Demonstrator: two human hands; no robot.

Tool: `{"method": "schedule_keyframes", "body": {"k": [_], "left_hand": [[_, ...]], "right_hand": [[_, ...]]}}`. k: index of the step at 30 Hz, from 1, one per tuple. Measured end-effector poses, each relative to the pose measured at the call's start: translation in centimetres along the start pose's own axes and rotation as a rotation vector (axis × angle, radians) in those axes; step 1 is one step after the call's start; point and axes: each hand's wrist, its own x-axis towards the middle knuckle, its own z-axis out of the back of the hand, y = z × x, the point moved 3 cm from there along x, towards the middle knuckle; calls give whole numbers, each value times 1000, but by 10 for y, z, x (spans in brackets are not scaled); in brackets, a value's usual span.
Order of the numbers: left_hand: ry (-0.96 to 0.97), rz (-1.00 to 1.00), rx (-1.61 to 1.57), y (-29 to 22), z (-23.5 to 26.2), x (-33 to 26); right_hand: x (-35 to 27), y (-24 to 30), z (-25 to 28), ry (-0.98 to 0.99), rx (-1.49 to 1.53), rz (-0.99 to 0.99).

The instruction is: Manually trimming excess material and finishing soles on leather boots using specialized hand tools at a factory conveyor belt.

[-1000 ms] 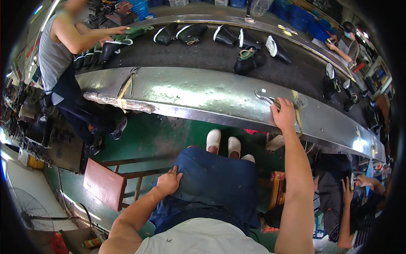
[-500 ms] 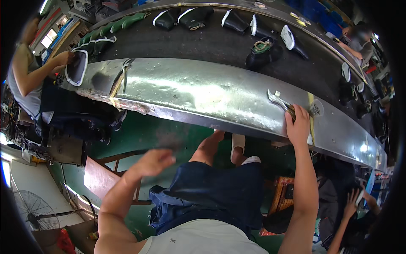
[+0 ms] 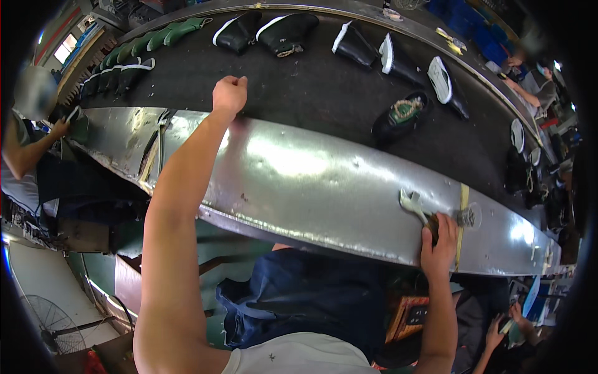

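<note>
My left hand [image 3: 230, 96] is stretched out over the dark belt [image 3: 299, 93], past the inner edge of the metal bench [image 3: 299, 187]. Its fingers are curled in, and I see nothing in them. Beyond it lie black boots with white soles [image 3: 237, 34]. On the right of the bench my right hand [image 3: 440, 240] is wrapped round the handle of metal pincers [image 3: 412, 201], whose head points away to the left. Right beside that hand stands a small clear cup [image 3: 469, 215] with small bits inside.
Green boots [image 3: 156, 40] line the belt's far left. A dark boot with cord in its opening [image 3: 402, 117] and other white-soled boots [image 3: 442, 81] lie to the right. Another tool [image 3: 163, 128] rests on the bench's left. Co-workers sit at the left, far right and lower right.
My left hand has swung from beside my lap up and forward over the belt, its fingers curling in. My right hand stays on the pincers. The view has tilted, and the bench sits lower.
</note>
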Motion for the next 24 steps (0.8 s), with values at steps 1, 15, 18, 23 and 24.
{"method": "schedule_keyframes", "body": {"k": [1,15,18,23,24], "left_hand": [[-107,-58,212,3,-6,24],[-260,32,757,17,-63,218],[-183,-204,913,24,-57,223],[-137,-396,819,-2,-9,173],[-154,-400,825,-6,10,160]], "right_hand": [[1,1,0,-2,-3,4],[28,15,-3,242,-11,-68],[29,15,-3,234,13,-59],[27,15,-1,237,-33,-39],[26,16,-2,224,-22,-32]]}}
